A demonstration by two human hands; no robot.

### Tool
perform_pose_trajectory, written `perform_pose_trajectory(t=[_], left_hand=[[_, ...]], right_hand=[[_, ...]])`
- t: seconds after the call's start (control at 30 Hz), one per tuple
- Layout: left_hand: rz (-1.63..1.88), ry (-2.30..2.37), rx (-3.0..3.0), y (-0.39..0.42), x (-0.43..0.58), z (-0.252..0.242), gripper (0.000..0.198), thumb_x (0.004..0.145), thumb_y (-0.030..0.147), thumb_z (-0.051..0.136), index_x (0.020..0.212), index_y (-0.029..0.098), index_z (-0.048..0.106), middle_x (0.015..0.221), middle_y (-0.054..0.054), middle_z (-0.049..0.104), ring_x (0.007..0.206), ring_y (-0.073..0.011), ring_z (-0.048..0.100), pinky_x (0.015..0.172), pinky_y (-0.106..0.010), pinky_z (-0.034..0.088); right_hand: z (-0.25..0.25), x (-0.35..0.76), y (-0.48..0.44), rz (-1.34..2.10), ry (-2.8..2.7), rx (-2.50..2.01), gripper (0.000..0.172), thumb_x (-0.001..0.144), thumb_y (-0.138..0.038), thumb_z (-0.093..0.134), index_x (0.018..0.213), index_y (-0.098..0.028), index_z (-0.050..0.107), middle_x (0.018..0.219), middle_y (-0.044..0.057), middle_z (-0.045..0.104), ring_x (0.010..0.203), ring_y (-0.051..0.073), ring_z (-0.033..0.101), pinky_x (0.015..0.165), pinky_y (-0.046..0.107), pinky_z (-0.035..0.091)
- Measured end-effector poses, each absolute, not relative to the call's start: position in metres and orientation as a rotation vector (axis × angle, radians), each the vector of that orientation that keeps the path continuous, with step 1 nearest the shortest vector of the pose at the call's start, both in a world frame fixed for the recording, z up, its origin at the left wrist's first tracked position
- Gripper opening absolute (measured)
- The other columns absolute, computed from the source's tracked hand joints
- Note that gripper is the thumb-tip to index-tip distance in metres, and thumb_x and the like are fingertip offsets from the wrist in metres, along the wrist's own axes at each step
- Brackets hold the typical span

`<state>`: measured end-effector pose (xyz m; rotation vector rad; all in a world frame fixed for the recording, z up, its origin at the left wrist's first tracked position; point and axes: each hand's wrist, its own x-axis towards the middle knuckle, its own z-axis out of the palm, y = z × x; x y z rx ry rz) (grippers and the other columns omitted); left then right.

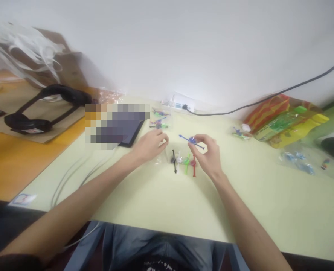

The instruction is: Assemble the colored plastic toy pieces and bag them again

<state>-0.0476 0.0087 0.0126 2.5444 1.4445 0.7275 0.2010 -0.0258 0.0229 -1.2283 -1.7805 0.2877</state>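
My right hand (209, 152) pinches a small blue plastic piece (193, 140) with a round middle and a thin bar with pointed ends, held just above the table. Left of it, my left hand (152, 145) has its thumb and forefinger curled together; whatever may be between them is too small to make out. Crumpled clear plastic (156, 161) lies beneath that hand. Between the hands, similar pieces stand in a row on the table: a black one (173, 161), a white one (179, 160), a green one (187, 162) and a red one (194, 162).
Behind my left hand lie clear bags of coloured pieces (159, 122). A dark tablet (131, 131) is at the left, headphones (46, 107) farther left. On the right are a small bag (237, 132), bottles (285, 124) and a bag of blue items (298, 160). A black cable (229, 112) crosses behind.
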Motion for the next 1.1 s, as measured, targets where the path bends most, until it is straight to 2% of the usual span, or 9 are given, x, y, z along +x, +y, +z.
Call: perform_pose_trajectory(t=[0.13,0.27,0.33,0.47,0.6,0.73,0.83,0.97,1.1], left_hand=[[0.740,1.672,2.309,0.006,-0.052,0.000,0.027,0.102,0.043,0.045,0.104,0.024,0.064,0.082,-0.002,0.068,0.071,-0.0199,0.061,0.065,-0.031,0.042],[0.540,1.593,2.322,-0.001,-0.065,-0.004,0.040,0.101,0.048,0.041,0.082,0.022,0.065,0.065,-0.001,0.063,0.059,-0.0181,0.055,0.058,-0.030,0.034],[0.448,1.483,2.349,-0.001,-0.068,-0.004,0.041,0.099,0.046,0.042,0.078,0.022,0.069,0.062,-0.002,0.063,0.058,-0.0176,0.055,0.058,-0.030,0.035],[0.436,1.375,2.334,0.004,-0.070,-0.005,0.035,0.093,0.037,0.047,0.108,0.026,0.077,0.077,-0.002,0.073,0.070,-0.0184,0.063,0.065,-0.027,0.041],[0.413,1.369,2.388,0.004,-0.070,-0.007,0.043,0.095,0.039,0.048,0.134,0.034,0.067,0.080,0.000,0.074,0.073,-0.0190,0.066,0.069,-0.027,0.042],[0.378,1.434,2.433,0.000,-0.065,-0.007,0.045,0.097,0.049,0.050,0.139,0.039,0.061,0.086,-0.001,0.076,0.082,-0.0223,0.070,0.074,-0.028,0.044],[0.348,1.485,2.475,-0.001,-0.059,-0.007,0.048,0.098,0.057,0.049,0.143,0.041,0.057,0.090,-0.003,0.077,0.090,-0.0259,0.072,0.078,-0.030,0.045],[0.316,1.614,2.493,0.001,-0.054,-0.009,0.065,0.096,0.071,0.043,0.153,0.038,0.044,0.072,-0.004,0.071,0.078,-0.0288,0.071,0.075,-0.033,0.044],[0.325,1.678,2.500,0.001,-0.051,-0.012,0.076,0.094,0.076,0.040,0.158,0.036,0.031,0.068,-0.002,0.069,0.071,-0.0289,0.070,0.072,-0.033,0.043]], right_hand=[[0.010,0.203,-0.032,0.266,-1.948,-1.197,0.021,0.097,-0.036,0.060,0.113,-0.024,0.066,0.081,0.002,0.069,0.078,0.020,0.063,0.090,0.038,0.044],[0.003,0.202,-0.034,0.294,-2.063,-1.167,0.023,0.099,-0.038,0.058,0.114,-0.025,0.069,0.079,0.003,0.070,0.073,0.020,0.061,0.085,0.038,0.045],[0.001,0.201,-0.035,0.369,-2.026,-1.182,0.024,0.098,-0.040,0.058,0.114,-0.027,0.070,0.083,0.004,0.072,0.074,0.021,0.063,0.080,0.037,0.048],[0.003,0.200,-0.036,0.553,-1.859,-1.246,0.024,0.094,-0.044,0.064,0.107,-0.027,0.074,0.090,0.004,0.075,0.068,0.020,0.066,0.070,0.035,0.053],[0.009,0.202,-0.038,0.572,-1.828,-1.271,0.019,0.094,-0.039,0.062,0.095,-0.026,0.075,0.092,0.005,0.076,0.070,0.021,0.069,0.070,0.036,0.055],[0.013,0.201,-0.038,0.502,-1.988,-1.229,0.027,0.100,-0.034,0.049,0.099,-0.027,0.075,0.097,0.006,0.075,0.080,0.022,0.071,0.074,0.035,0.054],[0.019,0.195,-0.037,0.408,-2.172,-1.188,0.031,0.100,-0.023,0.043,0.102,-0.025,0.074,0.096,0.007,0.074,0.085,0.021,0.070,0.079,0.032,0.052],[0.026,0.183,-0.035,0.324,-2.391,-1.191,0.038,0.096,-0.009,0.040,0.102,-0.024,0.074,0.097,0.007,0.072,0.085,0.020,0.068,0.078,0.030,0.048],[0.029,0.173,-0.032,0.245,-2.447,-1.322,0.034,0.090,-0.004,0.046,0.092,-0.023,0.074,0.088,0.008,0.072,0.078,0.021,0.067,0.071,0.029,0.044]])
